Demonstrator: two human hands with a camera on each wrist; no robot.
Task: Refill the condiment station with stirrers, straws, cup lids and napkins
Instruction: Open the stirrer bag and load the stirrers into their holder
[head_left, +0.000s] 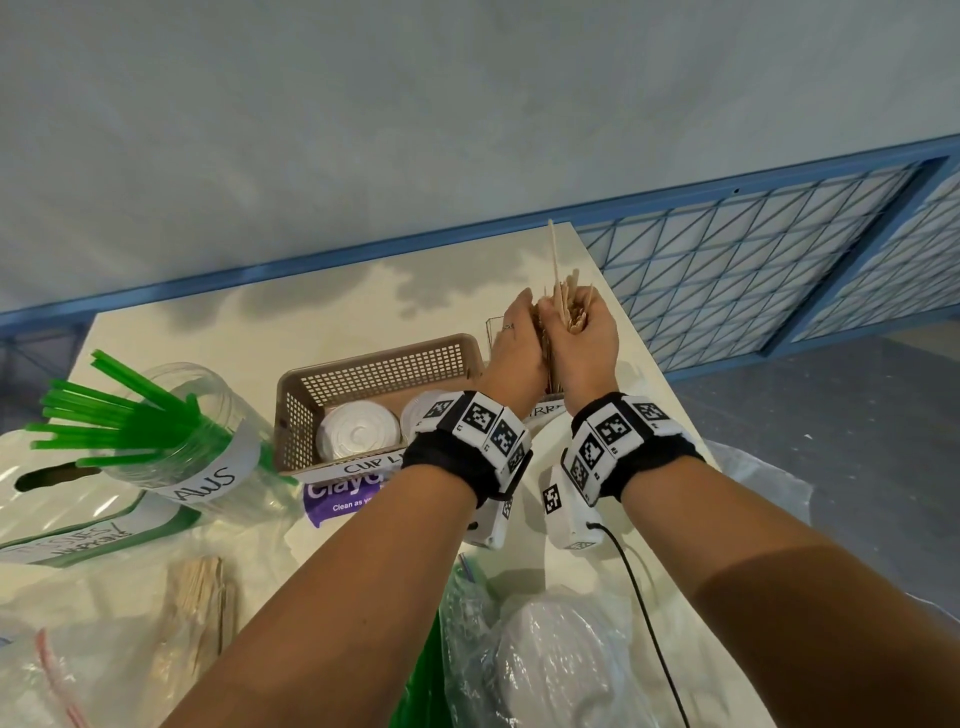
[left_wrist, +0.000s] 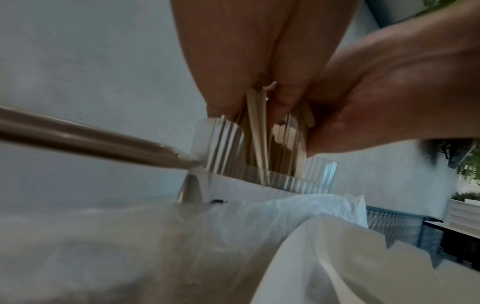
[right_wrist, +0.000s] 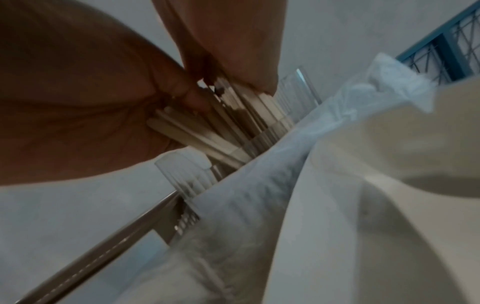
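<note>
Both hands are curled round one bunch of wooden stirrers (head_left: 566, 306), the left hand (head_left: 514, 353) on one side and the right hand (head_left: 589, 343) on the other. The sticks' low ends are already down inside the clear holder (left_wrist: 228, 144), which stands just beside the brown basket (head_left: 374, 374). One stick pokes up higher than the rest and could slip out. If the hands let go too soon, I think the sticks may fan out, fall on the table (head_left: 270, 322) or tip the holder. The jar of green straws (head_left: 104, 415) has a label ending in "AWS". The basket label starts "CUP L". A purple pack (head_left: 343, 496) says "Clay" and "Clean as".
</note>
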